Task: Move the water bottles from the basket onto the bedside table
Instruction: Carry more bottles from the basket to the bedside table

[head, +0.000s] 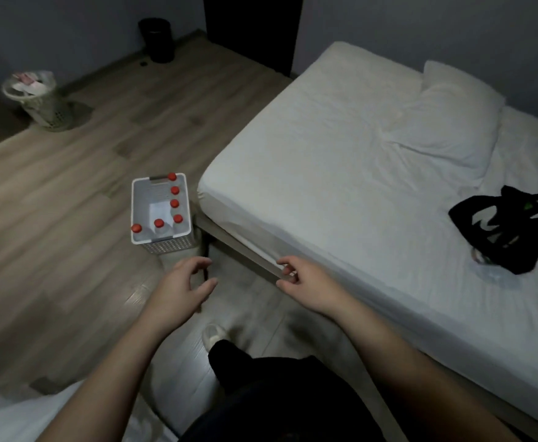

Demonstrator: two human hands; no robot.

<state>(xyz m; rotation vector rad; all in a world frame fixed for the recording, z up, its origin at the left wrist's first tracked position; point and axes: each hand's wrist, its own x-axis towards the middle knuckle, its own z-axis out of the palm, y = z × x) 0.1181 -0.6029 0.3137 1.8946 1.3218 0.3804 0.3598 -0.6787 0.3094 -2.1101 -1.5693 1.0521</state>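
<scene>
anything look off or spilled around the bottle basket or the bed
Nothing is spilled or damaged. The six red-capped clear water bottles stand upright in the white perforated plastic basket. Only the crumpled black fabric bag on the white-sheeted bed and the white pillow lying askew look untidy.

This is a home bedroom: a low bed with a white fitted sheet and 1 pillow fills the right side, wood-look plank floor runs to plain grey walls, and a pale hamper (something pink and white inside) and a black bin stand along them.
</scene>
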